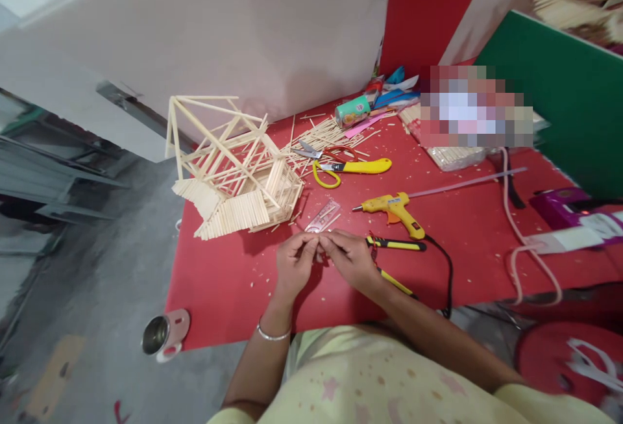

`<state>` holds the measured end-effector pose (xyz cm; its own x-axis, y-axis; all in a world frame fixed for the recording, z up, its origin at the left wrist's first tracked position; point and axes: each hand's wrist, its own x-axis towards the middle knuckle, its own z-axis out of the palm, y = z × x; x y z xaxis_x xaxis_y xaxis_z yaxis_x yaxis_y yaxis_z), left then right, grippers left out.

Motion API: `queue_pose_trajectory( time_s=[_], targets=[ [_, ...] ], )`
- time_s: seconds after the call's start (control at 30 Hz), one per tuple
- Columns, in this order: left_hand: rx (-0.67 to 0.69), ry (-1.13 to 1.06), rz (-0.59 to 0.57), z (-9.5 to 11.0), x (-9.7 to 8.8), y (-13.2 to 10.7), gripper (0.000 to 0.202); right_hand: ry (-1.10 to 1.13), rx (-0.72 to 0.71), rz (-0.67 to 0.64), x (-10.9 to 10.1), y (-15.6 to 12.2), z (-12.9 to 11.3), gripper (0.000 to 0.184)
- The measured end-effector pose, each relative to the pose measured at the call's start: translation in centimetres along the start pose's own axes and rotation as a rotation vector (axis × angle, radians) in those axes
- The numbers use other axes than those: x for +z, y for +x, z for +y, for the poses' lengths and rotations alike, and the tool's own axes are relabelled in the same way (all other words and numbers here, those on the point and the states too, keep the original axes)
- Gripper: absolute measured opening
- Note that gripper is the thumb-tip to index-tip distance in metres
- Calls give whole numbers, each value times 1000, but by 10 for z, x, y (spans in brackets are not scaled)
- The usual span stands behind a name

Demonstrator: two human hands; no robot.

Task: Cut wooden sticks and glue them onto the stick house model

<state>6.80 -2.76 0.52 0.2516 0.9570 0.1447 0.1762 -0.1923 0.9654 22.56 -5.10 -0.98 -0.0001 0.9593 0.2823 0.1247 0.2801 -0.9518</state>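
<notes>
Near the front of the red table, my left hand (295, 267) and my right hand (353, 260) meet, thumbs and forefingers pinched together. Whatever small thing they hold is hidden by the fingertips. Just beyond the fingers lies a clear pinkish ruler (324, 216). A tool with yellow-and-black handles (399, 245) lies partly under my right hand. To the left stands a model built of thin wooden sticks (233, 211), with an open frame on top and slatted panels at its near side. A yellow glue gun (387, 204) with a glue stick in its back lies to the right.
Yellow-handled scissors (365, 166) and a pile of loose sticks (324, 135) lie behind. A green can (353, 111) rests near the wall. Packed sticks (455, 156) and a purple device (559, 206) with cords sit rightward. A mug (178, 328) stands at the left front corner.
</notes>
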Motion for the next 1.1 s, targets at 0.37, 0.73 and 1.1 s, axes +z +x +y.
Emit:
queue_pose_trajectory(
  time_s=[0.37, 0.73, 1.1],
  targets=[
    [-54, -99, 5, 1, 1, 0, 28, 60, 25, -15, 0, 2, -2, 34],
    [-71, -222, 51, -5, 6, -2, 23, 327, 152, -65, 0, 7, -4, 36],
    [-122, -138, 102, -3, 6, -3, 27, 75, 84, 135, 0, 1, 3, 28]
  ],
)
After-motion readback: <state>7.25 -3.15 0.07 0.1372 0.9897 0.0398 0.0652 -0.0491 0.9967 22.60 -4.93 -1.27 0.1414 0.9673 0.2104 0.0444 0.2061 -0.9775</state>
